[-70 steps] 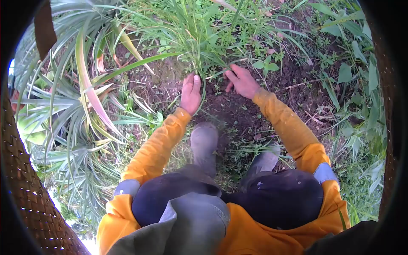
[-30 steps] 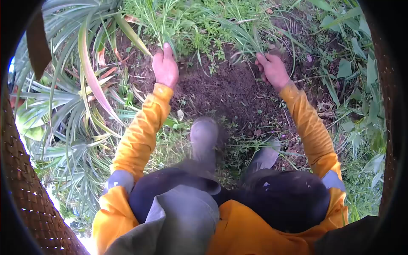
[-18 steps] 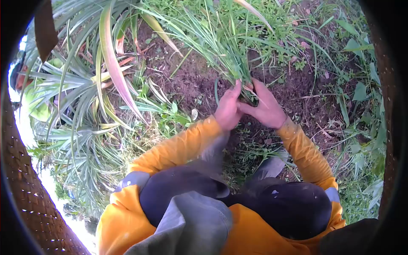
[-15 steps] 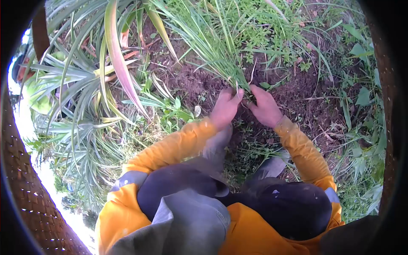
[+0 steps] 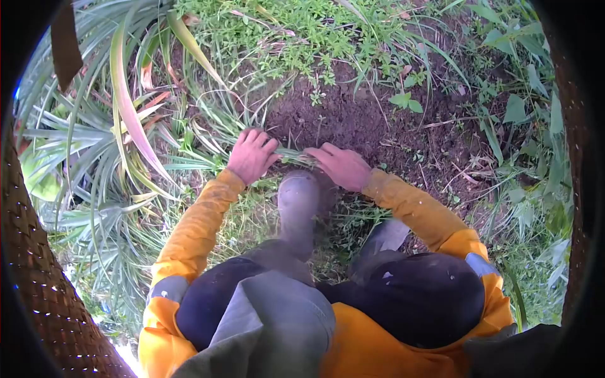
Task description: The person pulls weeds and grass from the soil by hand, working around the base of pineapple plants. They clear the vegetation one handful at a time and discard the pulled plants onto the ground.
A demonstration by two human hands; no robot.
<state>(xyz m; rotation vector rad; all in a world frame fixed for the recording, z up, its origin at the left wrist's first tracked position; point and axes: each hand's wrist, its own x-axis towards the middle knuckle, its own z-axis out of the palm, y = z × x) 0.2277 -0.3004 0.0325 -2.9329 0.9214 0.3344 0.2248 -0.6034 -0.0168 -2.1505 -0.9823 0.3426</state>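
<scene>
Nearest to me, the grey cloth (image 5: pixel 287 318) drapes over my lap, between my dark knees and just behind my boots (image 5: pixel 298 198). Just beyond the boots, my left hand (image 5: pixel 250 155) is closed down over a grass bundle (image 5: pixel 293 156), and my right hand (image 5: pixel 343 167) has its fingers narrowed on the other end (the fingertips are too blurred for me to tell how firmly). The bundle has swung from pointing away in front of me to lying low and sideways between my hands, its blades seemingly fanning out past my left. I'd judge that this gives me better control of it, with both ends steadied near the ground. Farther off lie the dark soil (image 5: pixel 340 120), the long-leaved plants (image 5: pixel 94 142) to my left, and the low weeds (image 5: pixel 315 47).
</scene>
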